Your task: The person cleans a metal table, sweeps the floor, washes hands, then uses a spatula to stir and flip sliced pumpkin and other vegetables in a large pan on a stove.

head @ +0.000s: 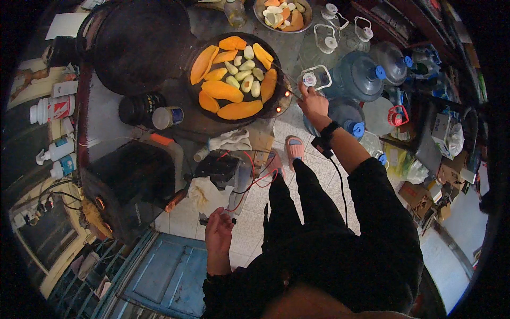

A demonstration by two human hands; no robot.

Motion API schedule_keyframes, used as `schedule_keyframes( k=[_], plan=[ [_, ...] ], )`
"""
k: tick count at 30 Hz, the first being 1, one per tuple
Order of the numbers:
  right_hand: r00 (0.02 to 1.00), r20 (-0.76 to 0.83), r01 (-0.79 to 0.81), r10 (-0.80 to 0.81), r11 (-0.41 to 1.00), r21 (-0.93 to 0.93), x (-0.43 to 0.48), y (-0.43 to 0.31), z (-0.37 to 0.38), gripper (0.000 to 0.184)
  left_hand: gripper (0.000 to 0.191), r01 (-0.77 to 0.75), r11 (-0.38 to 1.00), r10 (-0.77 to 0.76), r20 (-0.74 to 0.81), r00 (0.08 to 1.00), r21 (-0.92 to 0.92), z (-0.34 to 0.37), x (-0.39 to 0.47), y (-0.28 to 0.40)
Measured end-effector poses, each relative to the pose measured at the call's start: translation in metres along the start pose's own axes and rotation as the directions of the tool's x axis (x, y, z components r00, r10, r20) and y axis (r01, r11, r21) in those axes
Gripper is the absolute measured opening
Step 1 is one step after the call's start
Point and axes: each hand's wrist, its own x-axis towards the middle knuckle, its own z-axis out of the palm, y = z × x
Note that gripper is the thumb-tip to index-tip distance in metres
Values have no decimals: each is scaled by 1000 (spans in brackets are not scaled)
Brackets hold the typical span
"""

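Observation:
A round dark pan (pixel 194 93) holds orange slices (pixel 222 92) around its edge and pale peeled pieces (pixel 243 75) in the middle. To the right of the pan, my right hand (pixel 313 104) grips a thin metal utensil (pixel 287 88) that reaches left over the rim to an orange slice. Glowing spots show beneath the pan's right side. Lower in the view, my left hand (pixel 219 229) is raised with bent fingers and nothing visible in it, near a crumpled pale cloth (pixel 204 195). A metal bowl (pixel 309 24) of more slices stands at the top.
Large water jugs (pixel 354 75) crowd the right side. A big round black lid or pan (pixel 141 46) lies left of the filled pan, with a black tub (pixel 139 109) below it. Red wires (pixel 253 169) and a white glove (pixel 231 140) lie nearer me. A black cable (pixel 339 181) hangs by my right forearm.

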Motion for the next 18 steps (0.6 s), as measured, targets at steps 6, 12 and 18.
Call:
schedule_keyframes(
  k=[6, 12, 18],
  plan=[
    [998, 65, 14, -10, 998, -60, 19, -10, -4, 41, 27, 7, 1000, -7, 18, 1000, 22, 1, 1, 1],
    [999, 36, 42, -41, 999, -10, 32, -13, -14, 35, 28, -27, 1000, 28, 102, 994, -7, -6, 0, 0],
    [896, 443, -119, -22, 950, 289, -12, -5, -45, 50, 28, -39, 999, 40, 16, 999, -29, -6, 0, 1]
  ],
)
